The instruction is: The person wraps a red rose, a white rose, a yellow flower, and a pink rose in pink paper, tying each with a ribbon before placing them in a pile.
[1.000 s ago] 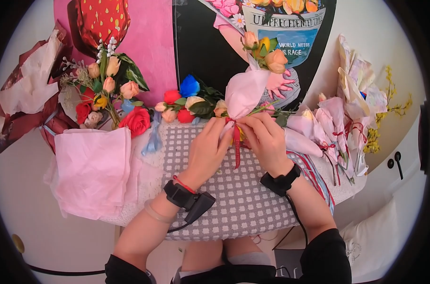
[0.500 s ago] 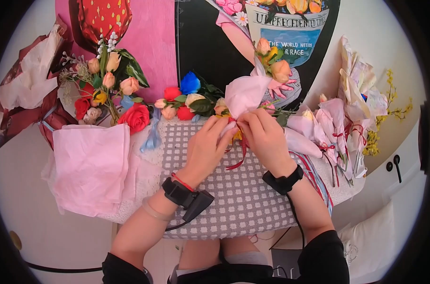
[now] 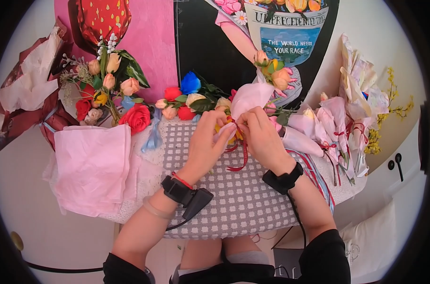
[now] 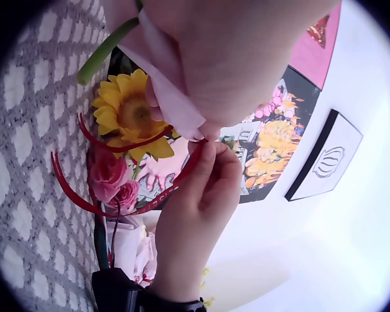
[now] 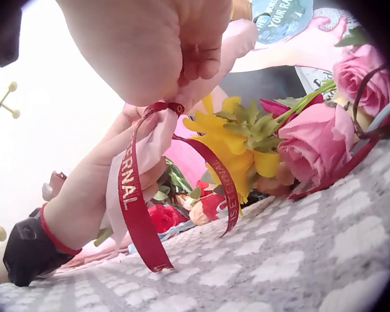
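A small bouquet in pink paper (image 3: 250,99) tilts up and to the right, peach roses (image 3: 282,78) at its top. The left hand (image 3: 206,142) holds the gathered lower end of the paper. At the tie the right hand (image 3: 264,142) pinches the red ribbon (image 4: 190,162) between thumb and finger. Two lettered ribbon tails (image 5: 131,195) hang below the hands in the right wrist view. Behind them lie a yellow sunflower (image 4: 133,109) and pink roses (image 5: 317,142). A cut green stem (image 4: 107,52) sticks out of the paper's lower end.
Stacked pink paper sheets (image 3: 92,168) lie at the left, below loose flowers (image 3: 135,118) and a dark red wrapped bundle (image 3: 30,90). Several small wrapped bouquets (image 3: 319,123) stand at the right beside striped ribbons (image 3: 314,173). A checked cloth (image 3: 215,208) covers the middle.
The bouquet's top has tipped to the right and downward. The ribbon tails, close together one second ago, now hang apart. Both hands stay at the tie.
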`<state>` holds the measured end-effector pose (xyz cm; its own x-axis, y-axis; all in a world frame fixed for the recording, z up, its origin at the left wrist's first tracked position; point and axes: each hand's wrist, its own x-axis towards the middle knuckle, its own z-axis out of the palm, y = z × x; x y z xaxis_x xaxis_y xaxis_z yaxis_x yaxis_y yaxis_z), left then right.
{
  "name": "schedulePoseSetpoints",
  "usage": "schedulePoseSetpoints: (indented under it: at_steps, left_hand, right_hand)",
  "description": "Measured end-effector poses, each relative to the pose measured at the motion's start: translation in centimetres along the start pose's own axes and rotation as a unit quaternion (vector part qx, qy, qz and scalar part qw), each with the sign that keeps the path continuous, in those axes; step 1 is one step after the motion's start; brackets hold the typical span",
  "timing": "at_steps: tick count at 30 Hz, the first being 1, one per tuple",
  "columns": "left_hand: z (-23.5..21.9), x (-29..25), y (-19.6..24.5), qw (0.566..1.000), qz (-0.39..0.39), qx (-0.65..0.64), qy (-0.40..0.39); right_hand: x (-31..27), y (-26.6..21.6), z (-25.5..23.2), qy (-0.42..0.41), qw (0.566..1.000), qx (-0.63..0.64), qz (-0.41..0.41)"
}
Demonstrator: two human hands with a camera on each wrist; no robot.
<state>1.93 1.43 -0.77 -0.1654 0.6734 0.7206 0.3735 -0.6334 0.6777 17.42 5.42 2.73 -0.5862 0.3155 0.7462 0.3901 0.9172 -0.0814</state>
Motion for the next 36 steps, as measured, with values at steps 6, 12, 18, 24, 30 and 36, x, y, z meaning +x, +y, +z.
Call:
schedulePoseSetpoints:
  at_steps: [6,12,18,24,30,36]
  left_hand:
    - [-0.7,0.2,0.8,0.990,0.024,0.126,-0.060]
    - [-0.5,0.1,0.4,0.997,-0.020,0.051,-0.047]
    - [-0.6,0.2,0.7,0.996,0.017,0.084,-0.025]
    - [-0.5,0.2,1.1,0.993,0.033,0.113,-0.029]
    - [-0.5,0.1,0.0,0.997,-0.045,0.030,-0.059]
    - [-0.4,0.2,1.0,0.966,-0.184,-0.163,-0.077]
  right_hand:
    - [0.0,0.2,-0.1,-0.008,0.999,0.040,0.005]
    - [0.1,0.4,-0.3,-0.013,0.997,0.071,0.013]
    - [0.3,-0.3,-0.6,0.011,0.997,0.070,0.036]
    - [0.2,-0.2,-0.5,0.018,1.000,-0.003,0.004]
    - [0.1,0.2,0.0,0.023,0.999,-0.023,-0.003]
    - [0.4,0.1,-0.3,0.056,0.997,-0.032,-0.033]
